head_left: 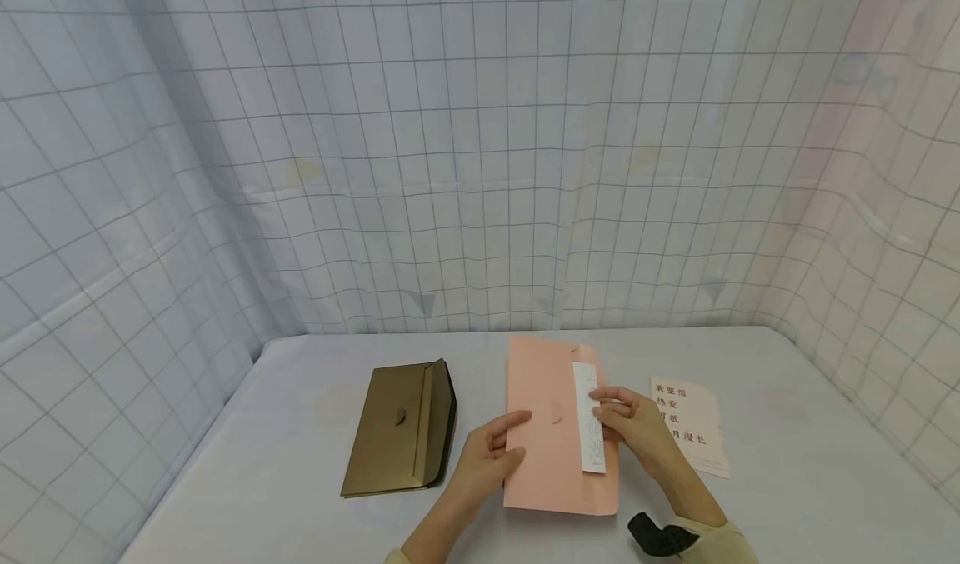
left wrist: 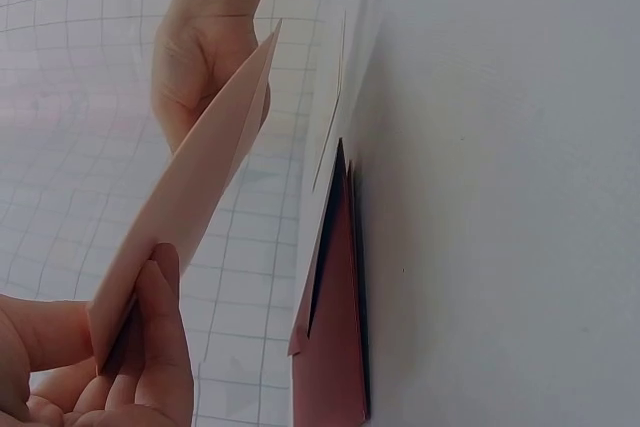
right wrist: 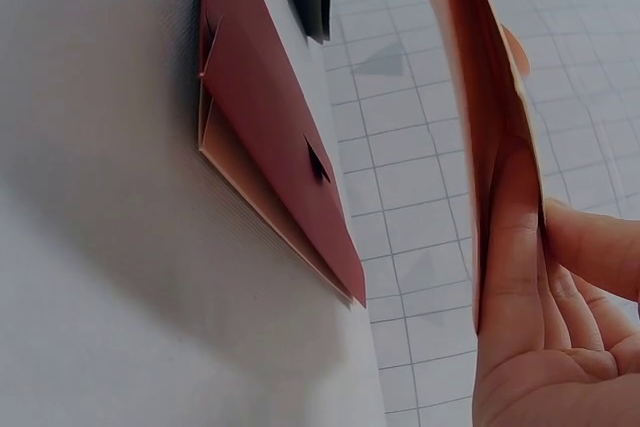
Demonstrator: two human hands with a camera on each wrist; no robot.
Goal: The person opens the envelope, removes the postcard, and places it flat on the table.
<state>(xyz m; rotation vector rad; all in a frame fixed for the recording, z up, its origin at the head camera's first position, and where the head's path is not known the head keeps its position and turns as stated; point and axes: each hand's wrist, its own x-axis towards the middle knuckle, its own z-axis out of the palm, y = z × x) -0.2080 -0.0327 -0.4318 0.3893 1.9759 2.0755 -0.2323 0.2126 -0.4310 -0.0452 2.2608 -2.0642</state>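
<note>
In the head view my left hand (head_left: 487,451) holds the left side of a pink envelope (head_left: 543,464), its thumb and fingers pinching the edge. My right hand (head_left: 633,422) pinches its right side, beside a narrow white printed strip (head_left: 589,431). The right wrist view shows the fingers (right wrist: 515,237) reaching between two pink layers, with the thumb on the outside. The left wrist view shows the held pink envelope (left wrist: 190,187) raised and tilted. Below it lies another envelope (left wrist: 335,377), which looks dark red there; how far the held one covers it from above I cannot tell.
An olive-gold envelope (head_left: 386,431) lies on the left of the white table (head_left: 255,464). A pale card with printed characters (head_left: 701,426) lies to the right, partly behind my right hand. Gridded white curtains (head_left: 480,172) hang around the table.
</note>
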